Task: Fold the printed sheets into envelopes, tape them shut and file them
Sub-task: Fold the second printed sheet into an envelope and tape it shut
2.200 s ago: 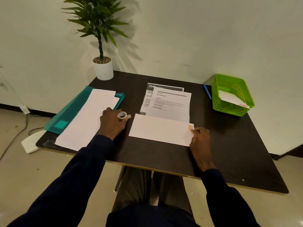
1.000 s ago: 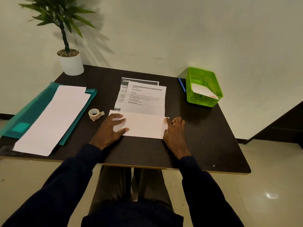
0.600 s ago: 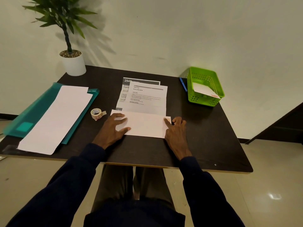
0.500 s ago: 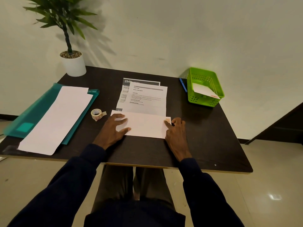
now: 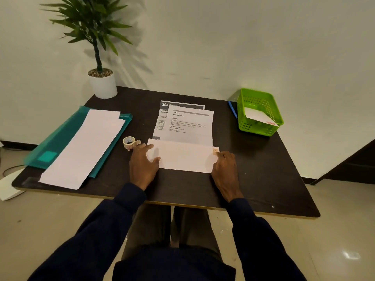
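Observation:
A white folded envelope (image 5: 183, 157) lies flat near the table's front, with a strip of tape (image 5: 215, 150) on its right end. My left hand (image 5: 143, 165) rests flat on its left end, fingers spread. My right hand (image 5: 225, 169) presses its right end just below the tape. Behind the envelope lie two printed sheets (image 5: 188, 123), one partly over the other. A roll of tape (image 5: 129, 142) sits just left of my left hand. A green basket (image 5: 273, 104) at the back right holds one folded envelope (image 5: 258, 117).
A teal folder (image 5: 58, 138) lies at the left with a long white sheet (image 5: 87, 147) on it. A potted plant (image 5: 101, 82) stands at the back left corner. A blue pen (image 5: 232, 109) lies beside the basket. The dark table (image 5: 263, 169) ends near my body.
My left hand let go of the tape roll and moved onto the envelope's left end. My right hand slid down from the tape strip on the right end. The camera view shifted.

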